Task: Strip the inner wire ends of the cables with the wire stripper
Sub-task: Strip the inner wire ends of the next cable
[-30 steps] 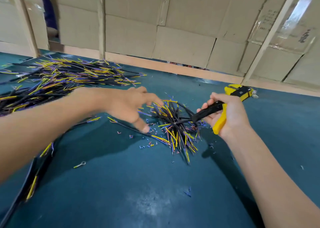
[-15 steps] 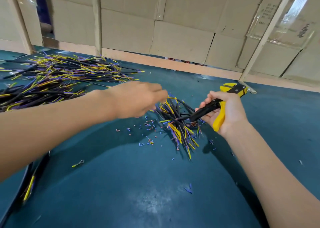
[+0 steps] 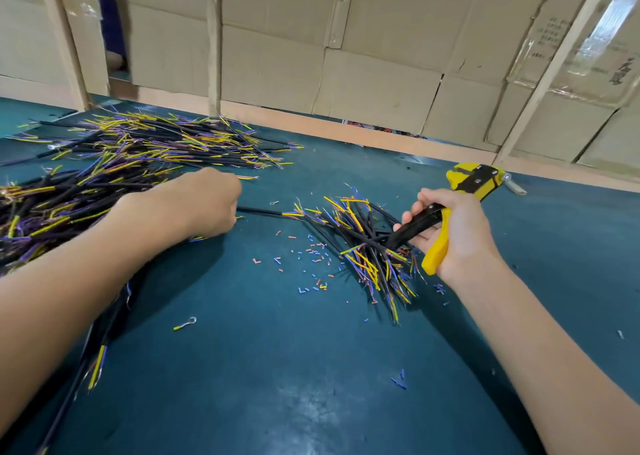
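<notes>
The wire stripper [image 3: 446, 217], yellow and black, is in the right hand [image 3: 453, 233], whose fingers are curled around its handles above the small pile of cables [image 3: 367, 243]. The left hand [image 3: 204, 202] has its fingers closed on one black cable [image 3: 259, 211] beside the big pile [image 3: 145, 146]. Small insulation bits [image 3: 311, 257] lie on the blue-green surface [image 3: 277, 368].
</notes>
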### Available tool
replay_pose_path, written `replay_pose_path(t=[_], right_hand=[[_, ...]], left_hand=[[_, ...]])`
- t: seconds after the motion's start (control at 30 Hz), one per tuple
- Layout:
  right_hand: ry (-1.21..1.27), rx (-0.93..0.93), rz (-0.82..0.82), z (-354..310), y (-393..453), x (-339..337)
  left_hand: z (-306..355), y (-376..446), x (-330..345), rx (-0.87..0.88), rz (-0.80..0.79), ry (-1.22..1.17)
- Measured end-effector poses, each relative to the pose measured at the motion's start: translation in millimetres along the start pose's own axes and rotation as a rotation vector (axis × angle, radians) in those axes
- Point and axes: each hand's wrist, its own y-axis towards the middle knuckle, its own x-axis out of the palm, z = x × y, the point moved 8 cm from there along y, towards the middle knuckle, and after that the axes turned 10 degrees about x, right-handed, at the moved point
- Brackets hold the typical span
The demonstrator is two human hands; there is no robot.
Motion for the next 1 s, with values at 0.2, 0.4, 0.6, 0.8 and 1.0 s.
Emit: replay_pose_path(t=[0.2, 0.4, 0.6, 0.8, 1.0], right_hand=[[-0.089, -0.122, 0.002, -7, -13, 12], [-0.129, -0.191, -0.004, -9, -19, 19], [-0.168, -0.259, 0.015, -14, -23, 18], [-0.233, -0.321, -0.002, -12, -27, 24], [-0.153, -0.377, -0.078, -13, -34, 33]], left_hand=[[6, -2, 3, 0.089, 0.227, 0.084], [7, 2, 4, 0.206, 0.219, 0.016], [14, -15, -27, 0.233, 0.583, 0.136], [3, -34, -48, 0.1, 0.811, 0.055], [43, -43, -48, 0.309, 0.794, -0.088]])
